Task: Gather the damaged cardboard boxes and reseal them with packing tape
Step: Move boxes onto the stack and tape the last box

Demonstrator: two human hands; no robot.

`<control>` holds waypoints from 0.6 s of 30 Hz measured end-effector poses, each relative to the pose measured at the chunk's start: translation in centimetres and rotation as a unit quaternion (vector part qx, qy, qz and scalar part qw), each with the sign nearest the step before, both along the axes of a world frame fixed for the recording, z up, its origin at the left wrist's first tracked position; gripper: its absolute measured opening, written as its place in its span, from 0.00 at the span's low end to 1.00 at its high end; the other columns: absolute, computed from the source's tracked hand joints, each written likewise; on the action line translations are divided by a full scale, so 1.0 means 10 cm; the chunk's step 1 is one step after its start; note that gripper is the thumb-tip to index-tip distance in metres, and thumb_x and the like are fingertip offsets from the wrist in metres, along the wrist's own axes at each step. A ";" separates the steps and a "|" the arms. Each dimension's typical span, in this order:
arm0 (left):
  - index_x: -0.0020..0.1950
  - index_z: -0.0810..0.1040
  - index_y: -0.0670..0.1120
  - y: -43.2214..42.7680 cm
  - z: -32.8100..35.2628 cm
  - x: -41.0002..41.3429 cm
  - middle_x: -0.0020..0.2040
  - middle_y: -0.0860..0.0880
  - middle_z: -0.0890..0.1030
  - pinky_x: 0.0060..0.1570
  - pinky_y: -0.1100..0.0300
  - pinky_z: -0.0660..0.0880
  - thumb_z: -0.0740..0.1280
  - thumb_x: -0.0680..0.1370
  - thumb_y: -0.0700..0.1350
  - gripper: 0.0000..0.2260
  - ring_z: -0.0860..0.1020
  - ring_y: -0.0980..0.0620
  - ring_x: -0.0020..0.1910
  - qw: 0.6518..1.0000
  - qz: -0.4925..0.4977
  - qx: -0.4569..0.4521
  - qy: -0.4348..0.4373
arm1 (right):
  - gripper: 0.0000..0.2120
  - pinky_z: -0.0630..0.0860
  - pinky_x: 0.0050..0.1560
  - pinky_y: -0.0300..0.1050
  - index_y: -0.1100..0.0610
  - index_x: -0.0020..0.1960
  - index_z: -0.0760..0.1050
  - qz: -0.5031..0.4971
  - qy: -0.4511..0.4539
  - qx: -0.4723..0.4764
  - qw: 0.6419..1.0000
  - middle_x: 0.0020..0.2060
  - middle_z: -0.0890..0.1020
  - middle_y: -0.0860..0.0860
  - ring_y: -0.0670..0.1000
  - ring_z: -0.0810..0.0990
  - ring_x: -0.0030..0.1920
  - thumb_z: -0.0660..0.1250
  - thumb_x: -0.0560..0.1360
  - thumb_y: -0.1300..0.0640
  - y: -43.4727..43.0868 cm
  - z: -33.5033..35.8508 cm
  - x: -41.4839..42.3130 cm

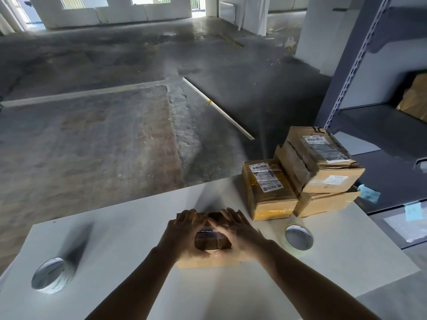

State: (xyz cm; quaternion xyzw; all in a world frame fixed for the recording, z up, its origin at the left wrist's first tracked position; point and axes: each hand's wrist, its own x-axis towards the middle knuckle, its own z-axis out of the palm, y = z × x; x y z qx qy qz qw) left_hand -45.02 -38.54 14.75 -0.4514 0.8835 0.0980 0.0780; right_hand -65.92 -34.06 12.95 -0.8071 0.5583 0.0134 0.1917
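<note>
A small brown cardboard box [209,240] lies in the middle of the white table [129,241]. My left hand [182,234] and my right hand [238,236] press flat on its top from either side, fingers straight and meeting near the far edge. The hands hide most of the box top. A roll of clear packing tape [52,276] stands at the table's left. A second tape roll [299,237] lies flat to the right of my hands.
Three taped cardboard boxes sit at the table's far right: one alone [268,190], and two stacked, top [323,158] on bottom [325,203]. A grey metal shelf unit [379,125] stands on the right. Bare concrete floor [104,130] stretches beyond the table.
</note>
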 end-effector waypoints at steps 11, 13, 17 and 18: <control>0.80 0.50 0.56 0.02 -0.09 -0.21 0.73 0.45 0.60 0.74 0.40 0.53 0.55 0.55 0.83 0.58 0.59 0.44 0.74 0.998 0.053 0.015 0.005 | 0.32 0.81 0.54 0.51 0.56 0.68 0.71 -0.210 -0.153 -0.165 0.951 0.63 0.78 0.56 0.54 0.77 0.61 0.48 0.81 0.33 0.33 -0.13 -0.53; 0.80 0.47 0.55 0.00 -0.10 -0.26 0.77 0.44 0.55 0.74 0.38 0.49 0.49 0.52 0.87 0.62 0.55 0.43 0.77 0.999 0.046 0.011 0.005 | 0.35 0.82 0.50 0.49 0.56 0.66 0.72 -0.262 -0.138 -0.161 0.942 0.59 0.79 0.54 0.54 0.79 0.59 0.45 0.79 0.31 0.44 -0.24 -0.72; 0.80 0.50 0.55 -0.03 -0.11 -0.48 0.81 0.45 0.52 0.75 0.40 0.46 0.42 0.57 0.86 0.58 0.52 0.42 0.79 0.997 -0.013 -0.012 0.071 | 0.27 0.81 0.49 0.49 0.56 0.63 0.73 -0.301 -0.099 -0.154 0.936 0.56 0.80 0.54 0.54 0.80 0.55 0.54 0.78 0.37 0.65 -0.40 -1.03; 0.80 0.53 0.53 -0.02 -0.10 -0.57 0.80 0.45 0.56 0.74 0.41 0.48 0.44 0.61 0.84 0.54 0.55 0.42 0.79 0.994 -0.029 -0.017 0.107 | 0.25 0.81 0.49 0.50 0.57 0.62 0.74 -0.315 -0.088 -0.144 0.934 0.55 0.81 0.55 0.56 0.80 0.54 0.56 0.77 0.39 0.69 -0.44 -1.10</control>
